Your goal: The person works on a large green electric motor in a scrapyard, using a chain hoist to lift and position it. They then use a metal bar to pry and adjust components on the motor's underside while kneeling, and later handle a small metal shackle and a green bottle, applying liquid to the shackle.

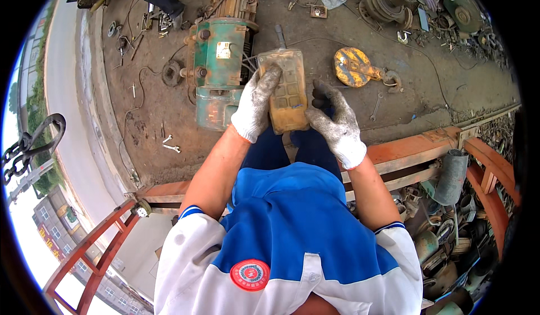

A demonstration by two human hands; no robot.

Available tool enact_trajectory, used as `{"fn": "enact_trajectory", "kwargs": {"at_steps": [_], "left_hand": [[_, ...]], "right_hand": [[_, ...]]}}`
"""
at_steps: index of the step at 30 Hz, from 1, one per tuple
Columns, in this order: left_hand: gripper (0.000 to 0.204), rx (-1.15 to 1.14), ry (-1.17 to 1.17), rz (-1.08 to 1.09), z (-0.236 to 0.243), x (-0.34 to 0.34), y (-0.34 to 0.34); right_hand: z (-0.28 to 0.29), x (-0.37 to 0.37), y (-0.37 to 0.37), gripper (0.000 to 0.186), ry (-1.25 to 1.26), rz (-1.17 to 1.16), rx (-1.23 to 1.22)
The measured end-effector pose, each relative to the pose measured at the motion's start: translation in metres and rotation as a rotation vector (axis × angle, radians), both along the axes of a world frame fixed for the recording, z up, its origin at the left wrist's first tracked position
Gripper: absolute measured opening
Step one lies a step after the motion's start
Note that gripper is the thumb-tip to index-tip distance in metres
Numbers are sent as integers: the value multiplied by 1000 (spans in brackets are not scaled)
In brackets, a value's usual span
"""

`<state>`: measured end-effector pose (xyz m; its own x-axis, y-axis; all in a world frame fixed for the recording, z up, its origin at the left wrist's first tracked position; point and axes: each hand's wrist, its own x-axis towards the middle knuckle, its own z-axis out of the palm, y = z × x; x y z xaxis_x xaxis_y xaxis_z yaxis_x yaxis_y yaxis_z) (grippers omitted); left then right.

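Observation:
My left hand, in a soiled white knitted glove, grips the left side of a dirty yellowish translucent box-shaped control pendant with a button panel and a dark stem at its top. My right hand, gloved alike, has its thumb at the pendant's lower right edge, with the fingers loosely curved and apart beside it. Just left of the pendant lies a large green, rust-stained motor or hoist unit. A yellow hook block with a rusty hook lies to the right.
A person's dark-trousered leg is at upper left. Wrenches, cables and metal parts lie on the dirty ground. Scrap parts crowd the right side. Orange railings run behind and beside me; a chain hangs at far left, near a road.

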<state>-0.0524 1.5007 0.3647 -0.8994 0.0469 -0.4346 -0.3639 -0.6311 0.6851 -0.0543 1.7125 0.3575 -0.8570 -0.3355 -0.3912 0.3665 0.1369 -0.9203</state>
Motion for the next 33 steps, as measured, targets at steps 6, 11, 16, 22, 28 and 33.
{"fn": "enact_trajectory", "kwargs": {"at_steps": [6,11,16,22,28,33], "left_hand": [[59,-252,68,112,23,36,-70],[54,-935,76,205,35,88,-146],[58,-977,-65,568,88,160,-267],[59,-1174,85,849,157,195,-377],[67,-1417,225,1175,227,165,-467],[65,-1319,377,948,254,128,-578]], "right_hand": [[36,-15,-119,61,-373,21,-557],[31,15,-169,51,-459,-44,-595],[25,47,-174,48,-417,-120,-520],[30,74,-170,48,-379,-238,-489],[39,96,-171,48,-315,-286,-440],[54,105,-178,45,-351,-332,-440]]}}
